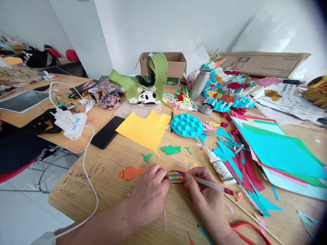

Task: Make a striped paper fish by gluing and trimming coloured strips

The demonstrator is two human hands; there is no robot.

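Between my two hands is a small striped paper fish (pixel 175 177) in blue, yellow and red. My left hand (pixel 152 190) pinches its left end. My right hand (pixel 204 194) is at its right end, fingers closed round a pale translucent pen-like stick (pixel 211 183) with a red end. An orange paper fish (pixel 130 173) lies just left of my left hand, and a green paper fish (pixel 171 149) lies beyond my hands. A white glue bottle (pixel 221 166) rests on its side to the right of them.
Red scissors (pixel 250 231) lie at the lower right beside a thin wooden stick (pixel 255 219). Further back are yellow paper (pixel 145 129), a black phone (pixel 107 132), a blue textured disc (pixel 187 125) and coloured sheets (pixel 283 146). A white cable (pixel 95 194) crosses near my left forearm.
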